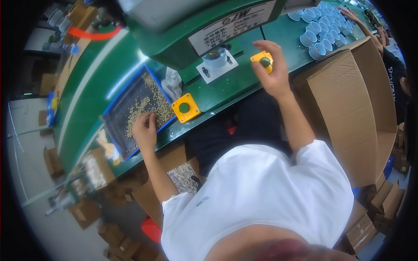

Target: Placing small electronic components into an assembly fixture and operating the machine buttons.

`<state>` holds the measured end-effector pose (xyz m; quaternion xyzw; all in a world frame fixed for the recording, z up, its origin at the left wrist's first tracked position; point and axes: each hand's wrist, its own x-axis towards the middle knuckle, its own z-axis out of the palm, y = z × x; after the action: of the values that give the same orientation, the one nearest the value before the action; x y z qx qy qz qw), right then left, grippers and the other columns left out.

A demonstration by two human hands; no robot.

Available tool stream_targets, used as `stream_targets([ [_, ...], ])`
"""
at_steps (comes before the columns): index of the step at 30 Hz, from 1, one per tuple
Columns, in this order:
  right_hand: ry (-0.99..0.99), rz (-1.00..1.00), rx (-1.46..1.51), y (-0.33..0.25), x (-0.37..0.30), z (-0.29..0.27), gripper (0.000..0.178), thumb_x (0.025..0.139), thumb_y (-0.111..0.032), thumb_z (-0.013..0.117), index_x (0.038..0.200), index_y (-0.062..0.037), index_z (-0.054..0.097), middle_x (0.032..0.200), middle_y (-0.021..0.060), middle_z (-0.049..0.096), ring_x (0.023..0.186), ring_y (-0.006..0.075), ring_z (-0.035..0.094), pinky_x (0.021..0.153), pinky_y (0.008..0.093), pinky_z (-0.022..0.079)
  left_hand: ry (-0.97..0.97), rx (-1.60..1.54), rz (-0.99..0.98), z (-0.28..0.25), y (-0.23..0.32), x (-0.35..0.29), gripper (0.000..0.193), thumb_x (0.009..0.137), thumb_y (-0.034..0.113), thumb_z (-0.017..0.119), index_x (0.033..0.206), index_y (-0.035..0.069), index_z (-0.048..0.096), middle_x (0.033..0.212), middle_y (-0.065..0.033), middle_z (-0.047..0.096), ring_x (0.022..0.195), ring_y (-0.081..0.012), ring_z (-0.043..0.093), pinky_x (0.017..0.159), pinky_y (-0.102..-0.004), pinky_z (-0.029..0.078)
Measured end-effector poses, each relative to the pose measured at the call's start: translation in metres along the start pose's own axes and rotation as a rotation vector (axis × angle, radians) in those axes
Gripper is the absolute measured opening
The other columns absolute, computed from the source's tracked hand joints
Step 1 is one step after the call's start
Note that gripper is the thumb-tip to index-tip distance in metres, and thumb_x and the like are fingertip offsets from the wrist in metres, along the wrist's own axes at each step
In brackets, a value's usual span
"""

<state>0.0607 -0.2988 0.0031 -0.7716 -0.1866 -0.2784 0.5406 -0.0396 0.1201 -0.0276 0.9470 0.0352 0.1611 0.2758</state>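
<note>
My left hand (145, 132) is over a blue-rimmed tray (114, 114), its fingers pinched together at the small brass-coloured parts (138, 112) heaped there. Whatever sits between those fingertips is too small to make out. My right hand (277, 74) curves round a yellow button box (256, 57) with a green button, thumb and fingers apart; I cannot tell whether it presses the button. Between the hands, under the green press (170, 41), a pale cup-shaped piece (215, 62) stands on a white metal plate (209, 77). A second yellow button box (186, 115) is beside the tray's right edge.
Many pale blue cups (317, 50) crowd the bench at the far right. A large open cardboard box (344, 104) stands against the bench on my right. A white cloth (172, 83) lies behind the tray. Another person's arm (355, 18) reaches in at the upper right.
</note>
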Motion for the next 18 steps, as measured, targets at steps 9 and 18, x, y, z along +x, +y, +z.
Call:
stream_targets([
  [9,-0.111,-0.06,-0.148,-0.028,0.028,0.056,0.059,0.076,-0.021,0.086,0.128,-0.0048,0.063,0.125,0.0121,0.064,0.111,0.0305,0.062,0.098,0.0402,0.05,0.055,-0.022,0.03,0.0,0.007,0.002,0.014,0.096,0.011,0.072,0.099,-0.002,0.073,0.092,-0.0124,0.072,0.079,-0.0238,0.069,0.071,-0.0318,0.052],
  [18,0.201,0.128,0.437,0.059,0.077,0.012,0.047,0.09,-0.032,0.079,0.124,-0.0039,0.065,0.116,0.0069,0.068,0.11,0.0201,0.064,0.099,0.0335,0.05,0.042,-0.001,-0.024,-0.002,0.001,-0.003,0.013,0.095,0.01,0.072,0.099,-0.002,0.074,0.094,-0.014,0.073,0.081,-0.0255,0.07,0.072,-0.0334,0.053],
])
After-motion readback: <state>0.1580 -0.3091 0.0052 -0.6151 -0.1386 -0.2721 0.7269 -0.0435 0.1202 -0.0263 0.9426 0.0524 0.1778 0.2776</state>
